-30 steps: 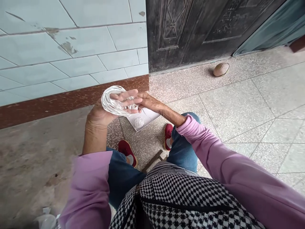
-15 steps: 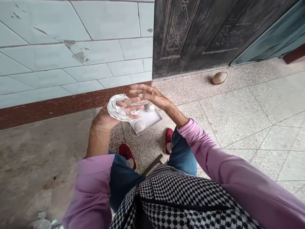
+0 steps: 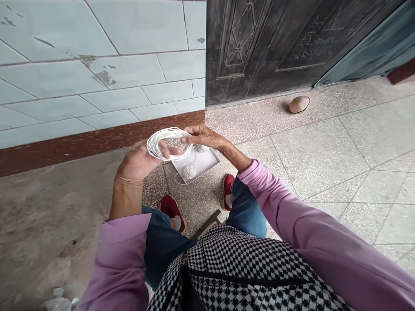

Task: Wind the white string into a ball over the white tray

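Note:
A loose coil of white thread [image 3: 162,139] is held up in front of me between both hands. My left hand [image 3: 138,162] grips the coil's near side, fingers curled into the loop. My right hand [image 3: 202,136] pinches the coil's right edge with thumb and fingers. Below them, on the floor, lies a flat white tray [image 3: 207,163] holding a small ball of white thread [image 3: 188,171]; a second ball [image 3: 202,148] peeks out under my right hand. A strand runs down from the coil toward the tray.
I sit with red shoes [image 3: 171,209] on a speckled terrazzo floor. A tiled wall with a red skirting stands at the left, a dark embossed door [image 3: 275,39] ahead. A round tan object [image 3: 298,104] lies by the door. A clear plastic item [image 3: 60,302] is at the bottom left.
My right hand, lifted open above the coil half a second ago, has come back down and pinched the coil's right edge. The coil now shows as an open ring.

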### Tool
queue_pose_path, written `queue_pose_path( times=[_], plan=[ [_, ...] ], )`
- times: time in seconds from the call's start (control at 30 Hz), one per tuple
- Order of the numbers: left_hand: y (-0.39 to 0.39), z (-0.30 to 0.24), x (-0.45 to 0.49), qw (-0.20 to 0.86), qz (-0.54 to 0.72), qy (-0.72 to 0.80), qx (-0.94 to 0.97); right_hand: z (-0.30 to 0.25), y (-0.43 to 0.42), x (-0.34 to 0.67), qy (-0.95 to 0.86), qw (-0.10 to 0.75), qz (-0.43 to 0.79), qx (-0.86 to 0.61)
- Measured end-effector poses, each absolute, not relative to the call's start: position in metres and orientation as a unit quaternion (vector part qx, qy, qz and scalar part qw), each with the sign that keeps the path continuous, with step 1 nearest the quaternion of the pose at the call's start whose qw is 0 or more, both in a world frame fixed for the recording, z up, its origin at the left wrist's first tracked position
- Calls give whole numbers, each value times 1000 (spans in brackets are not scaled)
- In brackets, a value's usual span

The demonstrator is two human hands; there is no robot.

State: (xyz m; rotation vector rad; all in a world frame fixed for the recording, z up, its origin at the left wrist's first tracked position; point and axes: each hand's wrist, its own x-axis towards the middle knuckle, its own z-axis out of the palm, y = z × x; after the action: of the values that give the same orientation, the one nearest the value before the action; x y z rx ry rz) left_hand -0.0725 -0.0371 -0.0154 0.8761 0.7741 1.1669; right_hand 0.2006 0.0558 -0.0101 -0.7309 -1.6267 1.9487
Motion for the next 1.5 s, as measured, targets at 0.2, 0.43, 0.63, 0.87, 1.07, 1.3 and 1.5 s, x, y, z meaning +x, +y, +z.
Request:
queue_pose_path(
  times=[0.2,0.43,0.63,0.87,1.07,1.3,1.5],
  plan=[
    [-32,-15,-79,627,546,423,361,-10,67,211,-646,268,655,-286],
    [-36,-13,-89,578,510,509,383,-17,61,200,-586,286,700,-290],
    [-28,-23,-79,529,513,559,379,-17,60,193,-528,323,724,-305],
    [-23,-31,-76,536,512,555,378,5,48,201,-438,296,777,-342],
    [-23,-35,-70,550,506,563,354,6,39,191,-368,302,820,-318],
    [-26,-39,-46,663,411,533,328,3,43,178,-324,373,826,-270],
    [-33,-33,-41,665,411,523,339,-2,46,181,-373,368,805,-279]
  ],
)
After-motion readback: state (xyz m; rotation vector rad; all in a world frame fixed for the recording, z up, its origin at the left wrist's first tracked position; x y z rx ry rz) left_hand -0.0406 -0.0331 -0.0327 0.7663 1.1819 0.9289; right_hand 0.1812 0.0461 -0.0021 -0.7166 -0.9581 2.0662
